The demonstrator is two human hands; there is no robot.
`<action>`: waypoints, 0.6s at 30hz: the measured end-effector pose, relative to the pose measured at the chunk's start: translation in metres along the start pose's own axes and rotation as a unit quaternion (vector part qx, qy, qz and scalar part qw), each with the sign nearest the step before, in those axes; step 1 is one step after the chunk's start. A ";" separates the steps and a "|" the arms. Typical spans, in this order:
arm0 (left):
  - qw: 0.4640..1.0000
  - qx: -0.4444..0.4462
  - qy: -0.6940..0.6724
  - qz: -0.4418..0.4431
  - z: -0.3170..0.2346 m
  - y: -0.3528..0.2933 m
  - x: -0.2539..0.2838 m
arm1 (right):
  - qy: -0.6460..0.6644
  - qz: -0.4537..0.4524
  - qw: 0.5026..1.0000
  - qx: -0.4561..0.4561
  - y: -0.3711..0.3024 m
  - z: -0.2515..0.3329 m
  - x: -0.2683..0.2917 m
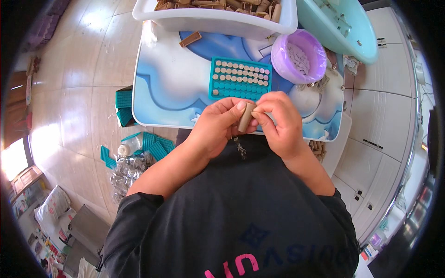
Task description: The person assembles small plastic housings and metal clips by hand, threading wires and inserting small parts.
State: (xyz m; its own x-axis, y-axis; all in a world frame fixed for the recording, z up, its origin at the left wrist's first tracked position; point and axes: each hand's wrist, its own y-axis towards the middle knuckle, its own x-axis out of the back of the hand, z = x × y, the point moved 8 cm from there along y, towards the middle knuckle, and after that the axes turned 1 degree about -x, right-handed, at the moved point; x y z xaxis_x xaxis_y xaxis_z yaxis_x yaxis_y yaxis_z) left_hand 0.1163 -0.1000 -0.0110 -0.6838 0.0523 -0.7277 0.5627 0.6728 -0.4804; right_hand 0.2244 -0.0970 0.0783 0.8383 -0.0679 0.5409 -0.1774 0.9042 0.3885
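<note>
Close to my body, at the table's near edge, my left hand (220, 121) is closed around a tan, tapered, hollow-looking piece (246, 117). My right hand (280, 118) has its thumb and forefinger pinched together against the piece's right side; whatever is between those fingertips is too small to make out. Just beyond both hands lies a teal tray (211, 85) with rows of round sockets. Small round tan discs (238, 72) fill its far rows, and one more sits in the nearest row at the left.
A white bin (215, 19) of brown pieces stands at the far edge, with one loose brown piece (190, 39) before it. Right of the tray are a purple bowl (320, 51) of small pale pieces and a turquoise basin (357, 28). Teal trays (157, 149) lie on the floor at left.
</note>
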 end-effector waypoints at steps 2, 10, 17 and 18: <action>1.000 0.013 0.000 0.024 -0.002 0.000 -0.005 | 0.026 -0.002 1.000 -0.011 0.005 0.001 0.006; 0.924 -0.162 0.344 0.035 -0.084 0.012 -0.029 | 0.345 -0.044 0.925 -0.152 -0.022 -0.041 0.072; 0.580 -0.394 0.637 -0.320 -0.267 0.017 -0.058 | 0.305 -0.341 0.848 -0.268 -0.169 -0.142 0.267; 0.470 -0.441 0.714 -0.273 -0.282 0.021 -0.051 | 0.285 -0.382 0.827 -0.298 -0.201 -0.157 0.286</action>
State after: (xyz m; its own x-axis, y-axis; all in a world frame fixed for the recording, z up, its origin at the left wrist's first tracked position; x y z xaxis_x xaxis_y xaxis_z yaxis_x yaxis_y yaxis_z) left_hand 0.0324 0.1200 0.1544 -0.5842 -0.2873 0.7591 0.1419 0.8847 0.4440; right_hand 0.5810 -0.2317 0.0379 0.7254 -0.6595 -0.1971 0.6597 0.7478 -0.0743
